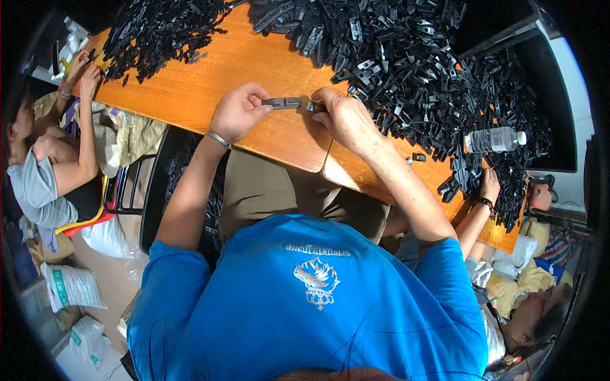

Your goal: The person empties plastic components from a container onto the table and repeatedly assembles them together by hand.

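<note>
Above the near edge of the wooden table (254, 63), my left hand (238, 114) pinches a long, narrow black plastic piece (283, 103) by its left end. My right hand (349, 124) holds a smaller black plastic part (312, 107) between thumb and index finger. A small gap separates the two pieces, which point toward each other. A large heap of black plastic parts (394, 70) lies just beyond my right hand. The exact kind of these parts cannot be made out.
Another pile of small black parts (162, 38) covers the far left. A clear bottle (492, 140) lies on the right heap. One co-worker's hands (89, 73) are at the left edge; another's hand (489, 185) reaches into the right heap. A black bin (159, 190) with parts stands beside my left leg.
</note>
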{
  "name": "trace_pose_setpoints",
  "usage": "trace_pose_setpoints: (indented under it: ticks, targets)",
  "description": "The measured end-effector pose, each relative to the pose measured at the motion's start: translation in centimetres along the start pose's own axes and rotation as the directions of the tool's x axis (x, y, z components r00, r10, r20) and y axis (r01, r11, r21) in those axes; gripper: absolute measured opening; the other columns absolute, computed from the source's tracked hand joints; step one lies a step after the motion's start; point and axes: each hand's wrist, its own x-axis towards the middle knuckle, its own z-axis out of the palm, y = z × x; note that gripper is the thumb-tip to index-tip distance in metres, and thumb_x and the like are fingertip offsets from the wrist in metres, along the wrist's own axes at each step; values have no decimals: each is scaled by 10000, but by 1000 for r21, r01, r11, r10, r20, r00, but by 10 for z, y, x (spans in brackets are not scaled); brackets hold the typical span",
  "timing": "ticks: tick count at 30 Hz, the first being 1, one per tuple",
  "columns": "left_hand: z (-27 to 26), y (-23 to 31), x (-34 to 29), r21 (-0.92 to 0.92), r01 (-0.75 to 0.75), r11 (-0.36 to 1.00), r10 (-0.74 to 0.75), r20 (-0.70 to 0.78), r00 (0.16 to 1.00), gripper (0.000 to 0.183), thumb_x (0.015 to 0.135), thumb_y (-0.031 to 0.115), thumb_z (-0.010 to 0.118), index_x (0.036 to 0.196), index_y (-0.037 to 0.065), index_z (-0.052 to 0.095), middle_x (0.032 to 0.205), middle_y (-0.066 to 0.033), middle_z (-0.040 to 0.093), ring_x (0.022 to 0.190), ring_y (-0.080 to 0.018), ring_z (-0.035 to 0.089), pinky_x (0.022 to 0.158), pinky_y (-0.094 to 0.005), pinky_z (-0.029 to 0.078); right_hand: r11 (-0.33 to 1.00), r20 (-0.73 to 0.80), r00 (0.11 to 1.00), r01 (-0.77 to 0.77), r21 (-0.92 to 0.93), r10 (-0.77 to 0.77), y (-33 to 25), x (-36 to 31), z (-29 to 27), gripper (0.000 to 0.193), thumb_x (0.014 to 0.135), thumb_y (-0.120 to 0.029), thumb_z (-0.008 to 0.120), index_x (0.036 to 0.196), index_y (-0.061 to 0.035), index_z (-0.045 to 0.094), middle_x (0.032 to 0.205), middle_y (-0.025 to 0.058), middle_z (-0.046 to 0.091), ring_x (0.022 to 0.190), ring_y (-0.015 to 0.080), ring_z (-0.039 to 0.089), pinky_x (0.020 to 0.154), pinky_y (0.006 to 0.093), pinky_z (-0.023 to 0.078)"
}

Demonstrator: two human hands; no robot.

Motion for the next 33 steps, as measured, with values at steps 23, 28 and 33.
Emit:
trace_pose_setpoints:
  ticks: [23,28,33]
  targets:
    - [27,27,-14,510,-240,826,415,-263,871,205,776,104,886,936,91,759,982,-80,667,1004,-327,672,828,-443,551,920,-95,920,366,-136,-380,-8,50,30,230,798,-131,786,997,-43,711,949,150,642,839,391,722,714,488,589]
    - [32,27,-17,537,-196,821,396,-287,872,221,811,100,878,973,56,735,966,-97,664,929,-321,673,780,-413,547,944,-182,929,330,17,-321,2,46,37,212,828,-104,807,1005,-20,729,959,156,666,857,370,720,737,472,579]
    - [30,29,-15,543,-204,815,392,-255,884,216,816,116,879,974,66,740,971,-91,663,939,-316,670,772,-416,545,799,-250,967,106,592,57,3,45,57,230,883,-124,848,1049,4,754,912,140,655,774,294,670,713,392,538]
